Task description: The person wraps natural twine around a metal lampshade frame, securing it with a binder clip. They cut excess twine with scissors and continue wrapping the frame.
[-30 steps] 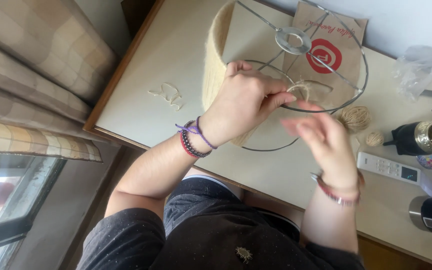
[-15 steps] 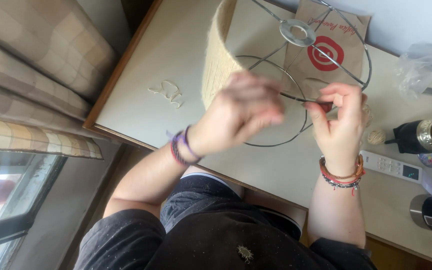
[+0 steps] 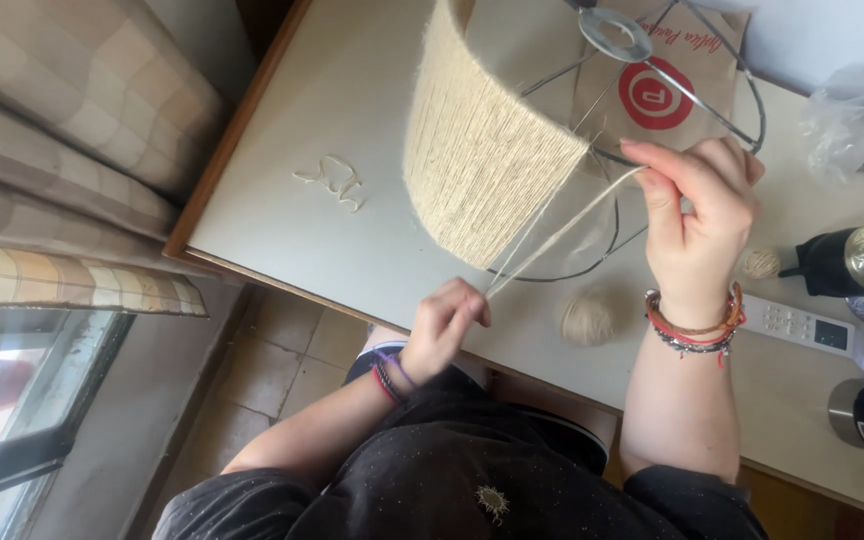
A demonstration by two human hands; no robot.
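Left hand [image 3: 444, 322]: pinched on the twine [image 3: 552, 232] — near table edge.
Right hand [image 3: 697, 225]: fingers closed on the twine, nearer the lampshade frame [image 3: 492, 150].
Twine: taut, slanting near-left to far-right — below the frame's wrapped side.

A white table [image 3: 312, 240] with wooden edging stands beside checked curtains [image 3: 62, 130] (window [image 3: 12, 410] below), over a tiled floor [image 3: 282, 350].

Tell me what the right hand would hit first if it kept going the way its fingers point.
Probably the wire frame of the twine-wrapped lampshade: the right hand points up-left at it, pinching the twine. Depth is unclear.
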